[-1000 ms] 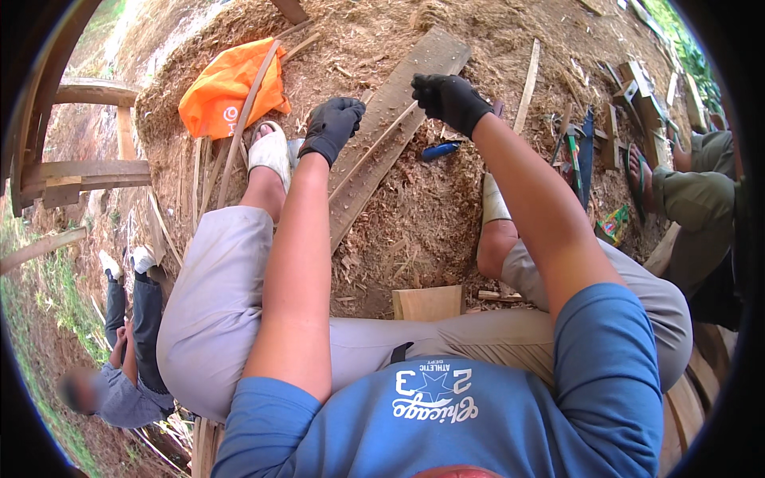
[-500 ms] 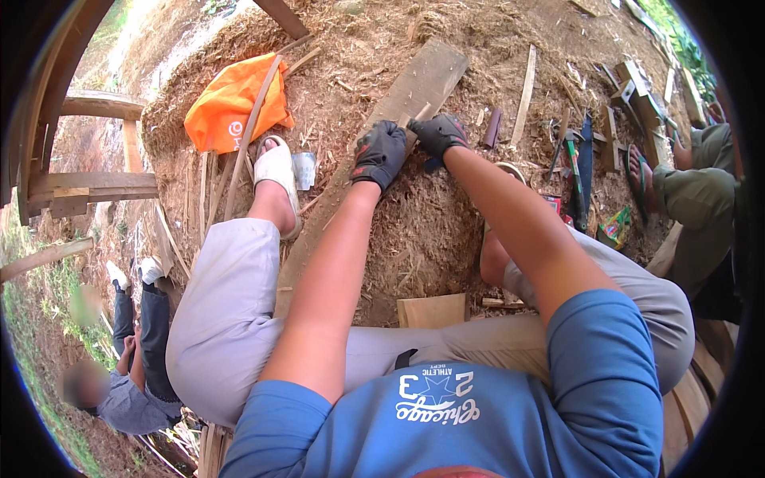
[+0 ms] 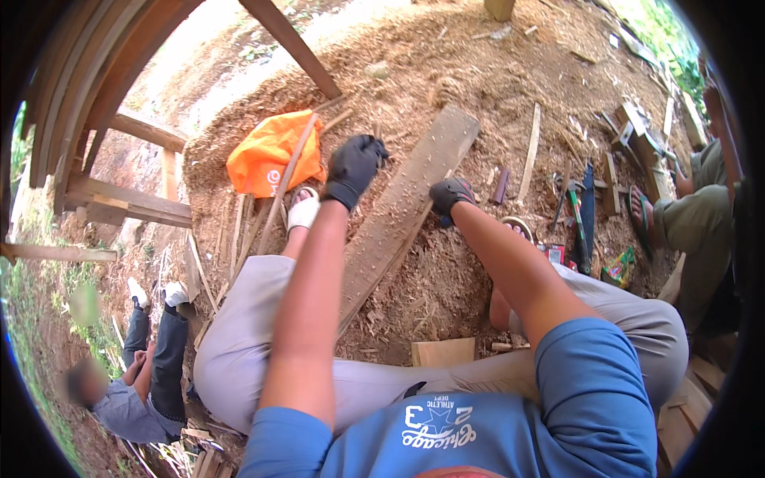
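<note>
A long wooden plank [image 3: 414,179], scattered with wood chips, lies slantwise on the ground between my legs. My left hand [image 3: 356,169], in a dark glove, is raised just left of the plank with its fingers curled in. What those fingers hold, if anything, is hidden. At the plank's right edge is my right hand [image 3: 452,196], also gloved, its fingers bent and closed. Whether it grips the edge or a small piece beside it cannot be made out.
An orange bag [image 3: 275,155] lies at the left under a thin stick. To the right are a green-handled hammer [image 3: 576,209], a dark-bladed saw [image 3: 587,219] and wood offcuts. One person [image 3: 139,398] sits far left; another person's leg [image 3: 701,195] is at the right. Shavings cover the ground.
My left hand has lifted off the plank and moved up and left, apart from my right hand. My right hand has stayed by the plank's right edge. The view has shifted.
</note>
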Demonstrator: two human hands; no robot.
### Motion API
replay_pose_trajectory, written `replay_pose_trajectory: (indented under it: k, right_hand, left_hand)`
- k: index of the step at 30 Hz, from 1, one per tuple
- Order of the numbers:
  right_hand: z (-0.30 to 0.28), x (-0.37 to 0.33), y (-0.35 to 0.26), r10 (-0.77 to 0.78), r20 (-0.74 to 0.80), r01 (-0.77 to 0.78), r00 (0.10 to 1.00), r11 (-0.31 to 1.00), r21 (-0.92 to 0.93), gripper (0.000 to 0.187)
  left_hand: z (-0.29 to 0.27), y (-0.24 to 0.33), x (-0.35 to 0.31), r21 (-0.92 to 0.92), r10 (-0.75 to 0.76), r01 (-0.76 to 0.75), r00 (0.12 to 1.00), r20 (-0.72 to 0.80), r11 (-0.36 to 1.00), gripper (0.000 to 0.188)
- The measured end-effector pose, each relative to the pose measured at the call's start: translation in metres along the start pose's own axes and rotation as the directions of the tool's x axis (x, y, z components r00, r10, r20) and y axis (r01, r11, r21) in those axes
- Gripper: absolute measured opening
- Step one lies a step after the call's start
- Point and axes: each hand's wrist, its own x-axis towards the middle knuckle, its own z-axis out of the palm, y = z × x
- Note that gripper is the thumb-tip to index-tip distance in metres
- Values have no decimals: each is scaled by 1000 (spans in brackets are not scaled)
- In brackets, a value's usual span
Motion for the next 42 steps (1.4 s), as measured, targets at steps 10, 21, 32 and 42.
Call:
replay_pose_trajectory:
  k: [10, 21, 32, 42]
  right_hand:
    - [-127, -86, -131, -634, -208, 648, 744, 612, 454, 32]
    - [-152, -256, -199, -995, -34, 928, 90, 71, 366, 38]
    - [-136, -255, -199, -958, 114, 827, 263, 285, 484, 40]
    - [-134, -260, -205, -996, 41, 924, 77, 87, 372, 38]
  left_hand:
    - [-239, 223, -108, 25, 69, -70, 996, 59, 997, 37]
    - [-222, 183, -134, -115, 108, -112, 993, -42, 987, 42]
    - [-226, 163, -130, -185, 100, -100, 995, -12, 978, 41]
    - [-222, 148, -128, -263, 92, -110, 993, -76, 958, 35]
